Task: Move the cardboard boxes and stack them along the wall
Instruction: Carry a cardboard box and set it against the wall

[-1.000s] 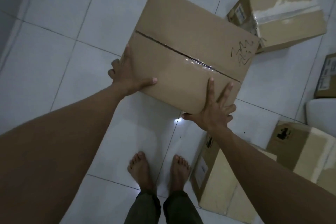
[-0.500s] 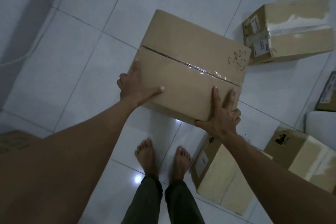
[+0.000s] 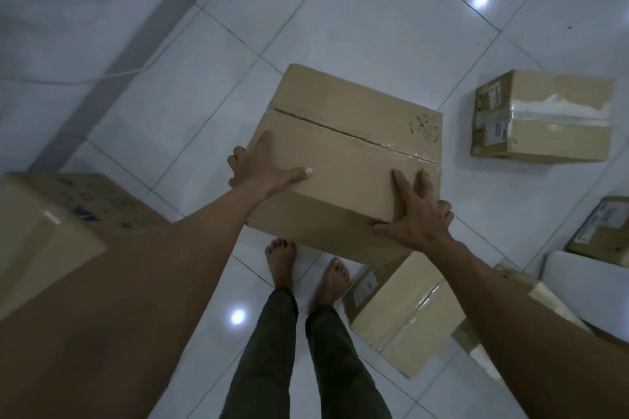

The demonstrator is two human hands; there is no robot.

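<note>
Plainly, both hands are grasping one box [image 3: 340,133], held above the floor [image 3: 306,10] in front of the bare feet [image 3: 280,265]. The left hand [image 3: 262,170] clamps its near left corner, thumb flat on top, fingers wrapped down the side. The right hand [image 3: 417,214] grips the near right corner, fingers spread over the top (a couple curl round the side), thumb along the front face. A left box [image 3: 51,224] sits near the wall [image 3: 68,10]; a taped box [image 3: 544,119] lies well apart at right.
</note>
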